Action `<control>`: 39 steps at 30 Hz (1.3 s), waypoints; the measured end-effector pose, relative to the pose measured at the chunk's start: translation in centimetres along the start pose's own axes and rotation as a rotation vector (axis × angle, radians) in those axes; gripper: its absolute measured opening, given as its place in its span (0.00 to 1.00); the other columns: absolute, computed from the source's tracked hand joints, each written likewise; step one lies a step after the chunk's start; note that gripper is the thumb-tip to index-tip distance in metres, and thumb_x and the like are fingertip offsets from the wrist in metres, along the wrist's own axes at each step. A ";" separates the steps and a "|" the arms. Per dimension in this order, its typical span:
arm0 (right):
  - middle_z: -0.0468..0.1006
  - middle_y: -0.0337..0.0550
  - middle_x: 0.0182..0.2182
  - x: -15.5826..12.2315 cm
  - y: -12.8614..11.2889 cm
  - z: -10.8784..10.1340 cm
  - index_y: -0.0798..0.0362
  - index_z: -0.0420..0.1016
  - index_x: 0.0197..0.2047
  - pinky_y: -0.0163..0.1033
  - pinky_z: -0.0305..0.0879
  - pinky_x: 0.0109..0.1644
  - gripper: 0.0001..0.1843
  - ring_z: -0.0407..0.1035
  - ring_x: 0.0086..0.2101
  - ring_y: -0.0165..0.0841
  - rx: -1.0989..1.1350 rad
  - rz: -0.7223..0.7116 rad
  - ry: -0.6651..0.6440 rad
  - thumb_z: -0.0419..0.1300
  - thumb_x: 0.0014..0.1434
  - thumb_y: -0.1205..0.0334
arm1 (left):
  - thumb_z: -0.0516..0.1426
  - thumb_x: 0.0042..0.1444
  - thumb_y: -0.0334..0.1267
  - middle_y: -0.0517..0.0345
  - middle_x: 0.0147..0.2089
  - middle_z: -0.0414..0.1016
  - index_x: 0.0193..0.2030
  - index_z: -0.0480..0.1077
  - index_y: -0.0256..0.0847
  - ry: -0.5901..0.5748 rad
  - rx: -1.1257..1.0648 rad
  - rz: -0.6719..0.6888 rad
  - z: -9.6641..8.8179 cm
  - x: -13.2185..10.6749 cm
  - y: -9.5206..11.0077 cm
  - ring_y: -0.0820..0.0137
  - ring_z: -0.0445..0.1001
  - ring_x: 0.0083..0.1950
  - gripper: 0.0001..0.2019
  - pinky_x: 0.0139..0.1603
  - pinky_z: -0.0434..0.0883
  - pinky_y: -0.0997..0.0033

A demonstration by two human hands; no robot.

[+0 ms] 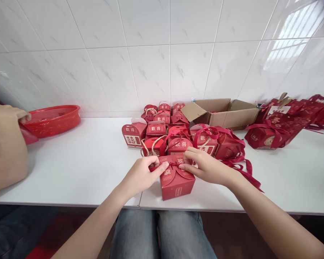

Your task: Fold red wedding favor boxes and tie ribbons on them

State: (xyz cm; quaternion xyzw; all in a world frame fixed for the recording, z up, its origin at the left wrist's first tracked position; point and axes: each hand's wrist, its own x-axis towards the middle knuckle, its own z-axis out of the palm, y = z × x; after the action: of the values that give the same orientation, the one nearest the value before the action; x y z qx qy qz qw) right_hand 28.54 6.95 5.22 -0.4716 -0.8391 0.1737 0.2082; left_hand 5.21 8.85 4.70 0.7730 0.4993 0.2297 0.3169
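A red gift box [177, 185] with gold characters stands near the table's front edge, its curved flaps folded over the top. A thin dark red ribbon [174, 164] crosses the flaps at the middle. On the box's left side my left hand [144, 174] is closed, thumb and fingers pinching one side of the ribbon. My right hand [202, 165] pinches the ribbon from the right, its fingertips on the box top. Just behind, several red boxes [156, 128] with cord or ribbon ties stand close together. Loose red ribbons [245, 172] lie to the right of my right hand.
An open cardboard box [229, 118] stands against the tiled wall. Red gift bags [291, 115] and a hexagonal red box [266, 138] are at the right. Far left, a red plastic basket [56, 122] sits beside another person's arm [7, 151], whose hand holds something red.
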 end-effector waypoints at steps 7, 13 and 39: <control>0.64 0.35 0.25 0.3 -0.2 -0.3 0.51 0.58 0.30 0.35 0.50 0.28 0.14 0.58 0.25 0.29 -0.001 0.082 -0.018 0.50 0.68 0.57 | 0.52 0.60 0.49 0.64 0.26 0.54 0.23 0.50 0.41 -0.024 -0.054 0.077 0.0 0.1 0.2 0.73 0.55 0.28 0.21 0.31 0.56 0.71; 0.61 0.34 0.24 -0.2 0.5 0.5 0.50 0.53 0.29 0.34 0.49 0.27 0.15 0.54 0.24 0.28 0.006 0.070 0.039 0.50 0.68 0.58 | 0.52 0.60 0.47 0.64 0.26 0.55 0.22 0.52 0.41 -0.054 -0.084 0.113 -0.1 0.5 -0.1 0.73 0.57 0.29 0.20 0.32 0.57 0.71; 0.77 0.42 0.35 -2.6 -0.7 -1.6 0.52 0.76 0.45 0.40 0.69 0.46 0.11 0.72 0.36 0.31 1.060 0.111 0.001 0.62 0.61 0.57 | 0.58 0.57 0.51 0.55 0.44 0.78 0.42 0.73 0.42 0.150 -0.198 0.197 0.8 -0.2 4.0 0.64 0.75 0.46 0.15 0.47 0.71 0.67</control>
State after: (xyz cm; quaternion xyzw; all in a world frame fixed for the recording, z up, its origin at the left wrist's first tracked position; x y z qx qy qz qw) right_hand 30.10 4.52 6.45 -0.3456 -0.6100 0.5842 0.4089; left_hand 8.20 7.30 6.98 0.7636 0.4184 0.3650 0.3294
